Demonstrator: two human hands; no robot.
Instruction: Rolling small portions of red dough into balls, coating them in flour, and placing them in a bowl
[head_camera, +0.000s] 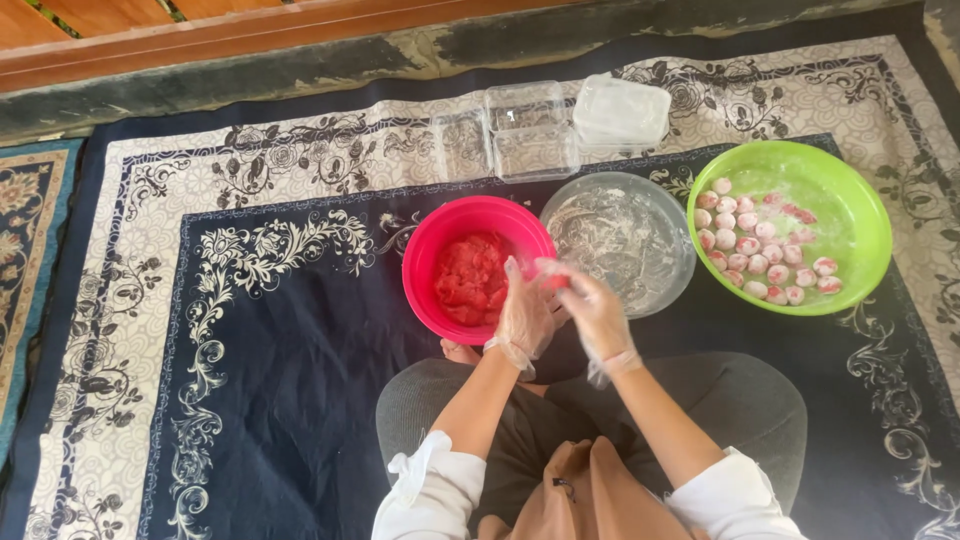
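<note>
Sleeves, white and rolled at the elbow, are cut off by the bottom edge of the frame, along with most of a brown apron and the grey-clad crossed legs. Just above them, at centre, the left hand (522, 318) and right hand (592, 312) meet in thin clear plastic gloves, palms pressed toward each other. A small spot of red shows between the fingers, but whether they are clamped on a lump of the filling cannot be told; the gloves and overlapping fingers hide it. The hands sit over the near right rim of the pink bowl (425, 250), which holds red paste (470, 280); its lower right edge is covered by the left hand. Right of it lies a clear bowl (660, 215) dusted with white flour, partly hidden behind the right hand. Further right, the green bowl (850, 200) holds floured pink-and-white balls (755, 250). At upper centre, clear plastic boxes (525, 130) stand on the patterned rug (250, 330), hard to make out against it.
</note>
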